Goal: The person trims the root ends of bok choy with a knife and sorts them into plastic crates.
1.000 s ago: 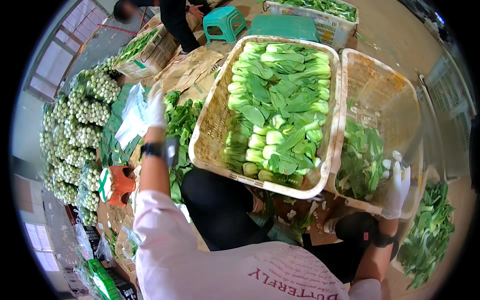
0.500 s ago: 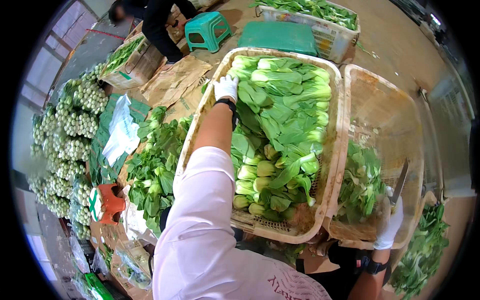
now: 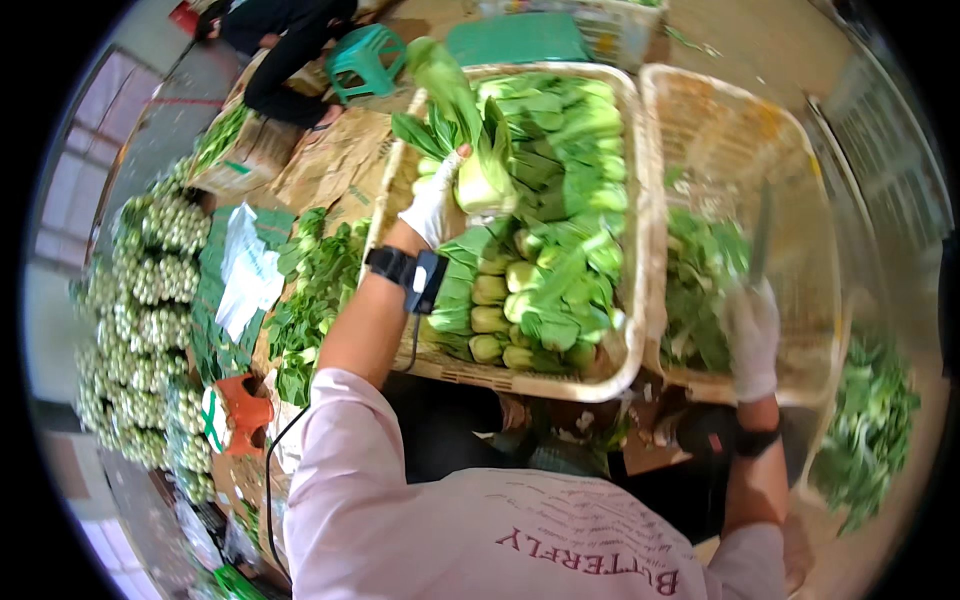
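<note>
One head of bok choy [image 3: 487, 188] is held above the left half of the full crate [image 3: 520, 383], which I take as my landmark. Its pale base tilts toward the middle of this crate, while its leaves pass over the far left corner of the rim. The left hand [image 3: 437, 207], in a white glove, has its grip closed around the stalks; the forearm crosses the left rim. Under it, rows of bok choy fill the crate close to its edges. To the right of the full crate, a second crate [image 3: 720, 140] stands just beside, so the gap between both rims is narrow. Over it, the right hand [image 3: 752, 335] is blurred, but its grip appears closed on a knife [image 3: 763, 235]; the blade points away from the body, between the loose leaves [image 3: 690, 290] and the right wall, with some room on that side. Left of the full crate, a leafy heap [image 3: 305, 300] lies near the rim, limiting the room there; farther left are a white plastic bag [image 3: 245, 275] and an orange stool [image 3: 240, 415]. Beyond its far edge is a green lid [image 3: 520, 38], and beyond its far left corner a green stool [image 3: 365, 60].
</note>
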Motion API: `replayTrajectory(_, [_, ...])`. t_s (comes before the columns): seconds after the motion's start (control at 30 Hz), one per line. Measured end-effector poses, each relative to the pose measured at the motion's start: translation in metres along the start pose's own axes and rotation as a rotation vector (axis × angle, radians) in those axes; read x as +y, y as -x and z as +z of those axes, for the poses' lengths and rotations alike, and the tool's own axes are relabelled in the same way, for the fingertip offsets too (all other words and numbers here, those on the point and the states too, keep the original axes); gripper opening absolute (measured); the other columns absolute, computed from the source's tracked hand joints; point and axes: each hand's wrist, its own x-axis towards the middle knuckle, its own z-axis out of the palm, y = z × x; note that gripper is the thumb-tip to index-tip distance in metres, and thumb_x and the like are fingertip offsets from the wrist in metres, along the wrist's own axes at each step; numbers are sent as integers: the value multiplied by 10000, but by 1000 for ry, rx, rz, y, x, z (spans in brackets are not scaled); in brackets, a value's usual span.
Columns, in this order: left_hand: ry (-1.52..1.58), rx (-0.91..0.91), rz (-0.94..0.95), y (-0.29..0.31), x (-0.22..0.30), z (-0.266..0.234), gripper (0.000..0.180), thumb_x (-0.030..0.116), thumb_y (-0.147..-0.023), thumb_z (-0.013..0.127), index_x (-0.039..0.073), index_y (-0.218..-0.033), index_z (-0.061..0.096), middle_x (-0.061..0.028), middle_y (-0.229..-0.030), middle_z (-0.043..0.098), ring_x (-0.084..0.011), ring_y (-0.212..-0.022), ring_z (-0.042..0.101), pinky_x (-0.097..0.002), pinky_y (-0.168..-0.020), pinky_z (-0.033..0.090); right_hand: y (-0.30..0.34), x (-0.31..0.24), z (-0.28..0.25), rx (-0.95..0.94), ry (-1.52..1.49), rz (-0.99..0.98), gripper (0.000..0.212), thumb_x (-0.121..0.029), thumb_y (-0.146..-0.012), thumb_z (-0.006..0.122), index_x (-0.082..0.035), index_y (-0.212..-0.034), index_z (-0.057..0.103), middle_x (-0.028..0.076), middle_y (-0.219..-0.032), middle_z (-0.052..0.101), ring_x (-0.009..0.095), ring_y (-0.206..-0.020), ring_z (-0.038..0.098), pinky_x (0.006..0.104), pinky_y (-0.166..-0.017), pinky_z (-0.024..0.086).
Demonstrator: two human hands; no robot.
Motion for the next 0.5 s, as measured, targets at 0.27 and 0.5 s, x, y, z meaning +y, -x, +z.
replayTrajectory(0.27, [-9, -205, -258, 12, -144, 155, 645, 551, -856, 520, 40, -1237, 418, -146, -1106, 571, -268, -946, 627, -344, -688, 584, 13, 13, 6, -163, 1, 59, 814, -402, -707, 748, 87, -1252, 392, 176, -1083, 567, 231, -993, 536, 326, -876, 427])
replayTrajectory(0.5, [-575, -254, 44, 59, -151, 183, 422, 386, -874, 577, -34, -903, 614, -61, -771, 645, -172, -670, 609, -296, -692, 509, 5, 28, -50, -248, -501, 490, 368, -408, -878, 528, -49, -946, 572, -10, -592, 532, 65, -314, 365, 211, -252, 260])
